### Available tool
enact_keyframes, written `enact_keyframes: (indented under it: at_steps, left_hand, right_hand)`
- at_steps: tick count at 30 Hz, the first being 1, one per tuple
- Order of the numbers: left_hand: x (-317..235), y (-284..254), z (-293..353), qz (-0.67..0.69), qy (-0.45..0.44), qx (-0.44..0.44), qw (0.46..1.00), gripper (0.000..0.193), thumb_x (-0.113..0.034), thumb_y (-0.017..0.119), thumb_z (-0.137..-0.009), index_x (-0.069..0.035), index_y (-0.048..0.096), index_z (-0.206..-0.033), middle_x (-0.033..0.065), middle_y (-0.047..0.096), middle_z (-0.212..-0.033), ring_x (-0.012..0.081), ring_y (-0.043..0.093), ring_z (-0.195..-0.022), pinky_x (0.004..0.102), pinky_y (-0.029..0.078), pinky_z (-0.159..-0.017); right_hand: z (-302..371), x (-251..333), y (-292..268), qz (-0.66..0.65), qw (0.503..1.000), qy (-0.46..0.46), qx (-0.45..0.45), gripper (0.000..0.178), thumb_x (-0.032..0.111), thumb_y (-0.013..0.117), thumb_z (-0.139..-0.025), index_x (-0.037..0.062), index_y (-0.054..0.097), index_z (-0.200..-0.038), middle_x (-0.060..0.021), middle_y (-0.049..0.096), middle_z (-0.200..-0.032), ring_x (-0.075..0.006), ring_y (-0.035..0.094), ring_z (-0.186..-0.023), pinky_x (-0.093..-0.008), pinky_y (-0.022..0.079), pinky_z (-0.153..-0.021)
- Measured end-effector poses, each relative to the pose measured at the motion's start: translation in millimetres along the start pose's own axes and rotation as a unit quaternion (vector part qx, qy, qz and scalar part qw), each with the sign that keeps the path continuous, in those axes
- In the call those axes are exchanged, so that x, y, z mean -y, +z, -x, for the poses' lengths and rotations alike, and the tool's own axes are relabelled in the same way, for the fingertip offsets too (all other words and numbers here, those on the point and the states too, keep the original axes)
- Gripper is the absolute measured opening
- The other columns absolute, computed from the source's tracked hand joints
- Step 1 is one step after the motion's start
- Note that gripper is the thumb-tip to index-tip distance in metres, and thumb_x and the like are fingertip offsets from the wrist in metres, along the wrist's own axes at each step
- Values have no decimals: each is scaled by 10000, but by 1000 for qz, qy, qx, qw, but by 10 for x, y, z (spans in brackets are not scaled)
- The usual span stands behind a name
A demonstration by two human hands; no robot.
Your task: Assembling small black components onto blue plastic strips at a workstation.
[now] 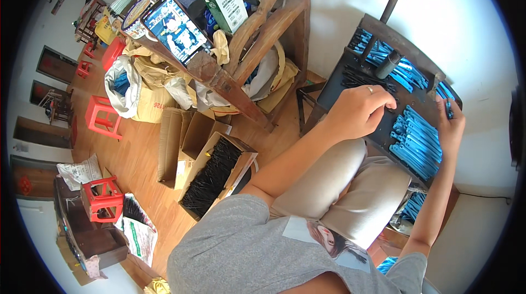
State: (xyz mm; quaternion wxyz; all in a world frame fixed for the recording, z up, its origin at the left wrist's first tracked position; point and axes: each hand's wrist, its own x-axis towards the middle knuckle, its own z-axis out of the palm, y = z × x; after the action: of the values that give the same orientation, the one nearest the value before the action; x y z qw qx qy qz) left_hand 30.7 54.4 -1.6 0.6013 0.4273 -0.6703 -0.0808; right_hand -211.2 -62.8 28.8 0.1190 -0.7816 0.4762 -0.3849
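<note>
A dark wooden work surface (334,88) is seen from above, set just beyond the knees of a seated person in a grey shirt and beige trousers. Flat blue plastic strips (416,140) are laid on it in loose heaps, and thin black pieces (361,79) are gathered in a separate patch, apparently so that each kind can be reached without sorting.

The left hand (359,110) is rested on the surface with its fingers curled under, at the edge of the black pieces; a ring is worn on one finger. Whether anything is pinched beneath the fingers cannot be told. The right hand (450,121) is raised at the far edge of the surface, closed around a single blue strip (448,107), which is held upright between fingertips and thumb.

A dark cylindrical peg (388,64) stands among the strips.

On the wooden floor to the left, an open cardboard box filled with black pieces (211,176) is kept near, seemingly as stock. A red plastic stool (101,116) and a wooden chair piled with boxes (257,31) are placed well apart from the hands.
</note>
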Motion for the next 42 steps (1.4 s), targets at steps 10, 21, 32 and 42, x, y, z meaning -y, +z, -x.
enact_keyframes:
  at_steps: [10, 21, 32, 42]
  left_hand:
    - [4, 60, 66, -86, -58, 27, 994, 183, 36, 578, -737, -74, 614, -879, 79, 649, -852, 283, 649, -764, 379, 526, -639]
    - [-32, 65, 81, -125, -35, 6, 992, 132, 16, 598, -729, -81, 624, -814, 69, 653, -816, 279, 641, -668, 366, 514, -586]
    - [-49, 120, 85, -166, -45, 11, 985, 112, 27, 580, -767, -52, 649, -806, 106, 671, -810, 294, 656, -728, 339, 511, -622]
    - [-6, 110, 102, -154, -56, 24, 986, 104, 20, 579, -792, -39, 654, -833, 112, 683, -830, 265, 666, -732, 330, 509, -603]
  right_hand:
    - [-64, 97, 69, 109, 986, -46, 119, 233, 190, 681, -868, -28, 600, -888, -204, 503, -624, -313, 431, -512, -383, 373, -513]
    - [-2, 138, 21, 97, 991, -66, 66, 230, 208, 680, -872, -15, 627, -885, -199, 563, -650, -318, 499, -519, -368, 400, -510]
    - [39, 75, 81, 118, 985, -94, 80, 288, 324, 670, -865, 42, 630, -824, -173, 606, -653, -376, 595, -637, -445, 455, -558]
    - [53, 60, 222, 97, 986, -125, 57, 329, 371, 662, -870, 45, 641, -832, -189, 597, -646, -389, 588, -634, -437, 448, -548]
